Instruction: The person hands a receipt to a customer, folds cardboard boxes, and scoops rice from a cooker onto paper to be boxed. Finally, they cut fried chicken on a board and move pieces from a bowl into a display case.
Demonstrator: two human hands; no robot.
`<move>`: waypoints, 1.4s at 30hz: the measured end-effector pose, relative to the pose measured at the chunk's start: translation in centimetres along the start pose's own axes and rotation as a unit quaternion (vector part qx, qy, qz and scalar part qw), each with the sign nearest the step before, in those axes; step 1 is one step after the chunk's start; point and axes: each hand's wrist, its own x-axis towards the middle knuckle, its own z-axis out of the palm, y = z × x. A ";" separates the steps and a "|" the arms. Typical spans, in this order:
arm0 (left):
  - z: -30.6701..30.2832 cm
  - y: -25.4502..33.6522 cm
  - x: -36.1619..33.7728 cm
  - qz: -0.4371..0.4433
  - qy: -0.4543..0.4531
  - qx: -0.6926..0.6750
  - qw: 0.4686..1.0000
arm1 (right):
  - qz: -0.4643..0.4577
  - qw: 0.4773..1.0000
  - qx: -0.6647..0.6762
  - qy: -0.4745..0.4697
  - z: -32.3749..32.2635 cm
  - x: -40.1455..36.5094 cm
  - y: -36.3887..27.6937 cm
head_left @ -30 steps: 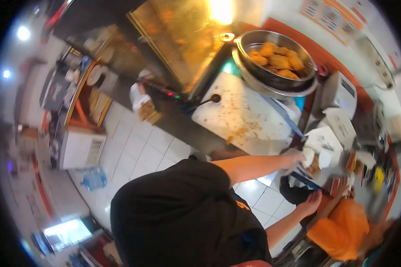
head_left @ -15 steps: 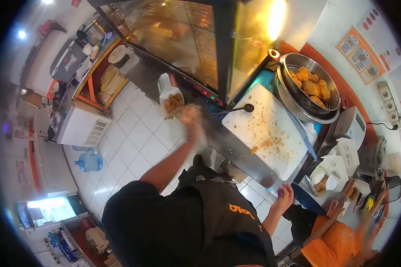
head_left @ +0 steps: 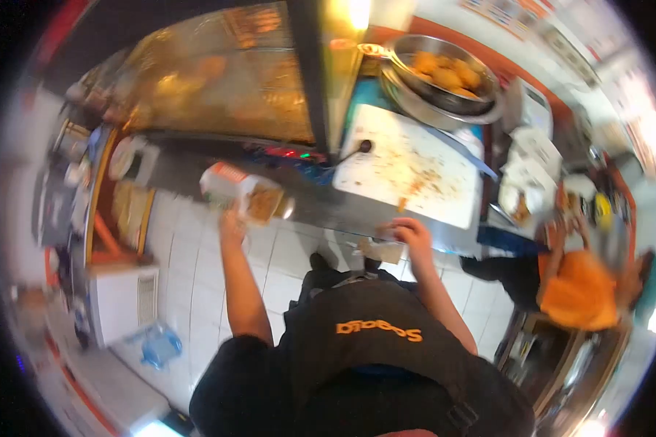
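In the head view, a white and orange takeaway box is tilted at the counter's front edge, with brown fried pieces showing at its open end. My left hand is closed on its near side; the fingers are blurred. My right hand hovers by the front edge of a white cutting board, fingers loosely bent and apart, with nothing visible in them. Crumbs litter the board, and an orange-brown bit lies near that hand. A black-headed utensil rests at the board's left edge.
Behind the board, a metal bowl holds several fried chicken pieces. A lit glass display cabinet stands behind the counter. Open boxes lie to the right, near a co-worker in orange. A water bottle is on the floor.
The view has swung round. My left hand has gone from right of the box to its near side and taken hold. My right hand has moved left along the board's front edge.
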 end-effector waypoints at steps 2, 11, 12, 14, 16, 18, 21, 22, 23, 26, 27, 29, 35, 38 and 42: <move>0.3 12.9 -3.1 -0.260 0.069 -0.370 0.889 | -0.003 0.998 -0.042 -0.044 1.2 0.4 2.9; 10.8 24.7 -11.1 -0.320 -0.037 -0.339 0.884 | 0.096 0.971 -0.018 -0.218 1.7 -1.2 3.6; 13.0 25.3 -11.3 -0.309 -0.071 -0.355 0.879 | 0.112 0.974 0.025 -0.194 1.1 -1.1 3.6; 15.7 30.1 -11.7 -0.284 -0.103 -0.377 0.876 | 0.128 0.976 0.090 -0.149 -1.6 -0.4 4.9; 18.0 33.0 -11.4 -0.225 -0.242 -0.354 0.875 | 0.133 0.981 0.138 -0.007 -5.0 0.3 6.2; 20.6 34.9 -11.3 -0.182 -0.312 -0.351 0.864 | 0.078 0.983 0.166 0.029 -8.6 0.2 5.3; 23.0 38.4 -12.4 -0.136 -0.403 -0.341 0.838 | 0.050 0.952 0.252 0.168 -14.4 -1.0 4.1; 23.6 39.3 -12.7 -0.132 -0.422 -0.336 0.832 | 0.031 0.945 0.252 0.204 -16.5 -1.2 3.4; 24.4 39.5 -12.9 -0.148 -0.441 -0.310 0.829 | 0.039 0.935 0.242 0.255 -18.4 -1.8 1.7; 25.9 40.0 -14.2 -0.181 -0.471 -0.303 0.808 | -0.060 0.907 0.274 0.315 -25.5 -1.8 0.4; 26.2 40.1 -14.4 -0.200 -0.483 -0.289 0.802 | -0.069 0.891 0.274 0.356 -28.3 -1.3 0.2; 26.8 39.4 -15.1 -0.205 -0.489 -0.274 0.802 | -0.168 0.876 0.286 0.349 -33.4 -0.8 -1.3; 25.9 40.6 -15.3 -0.236 -0.414 -0.239 0.846 | -0.196 0.805 0.270 0.491 -46.0 1.7 -3.8; 25.6 39.3 -14.1 -0.239 -0.379 -0.288 0.846 | -0.158 0.799 0.283 0.506 -50.3 3.6 -1.8; 25.5 37.9 -12.0 -0.259 -0.313 -0.325 0.854 | -0.060 0.775 0.322 0.541 -53.7 6.0 2.6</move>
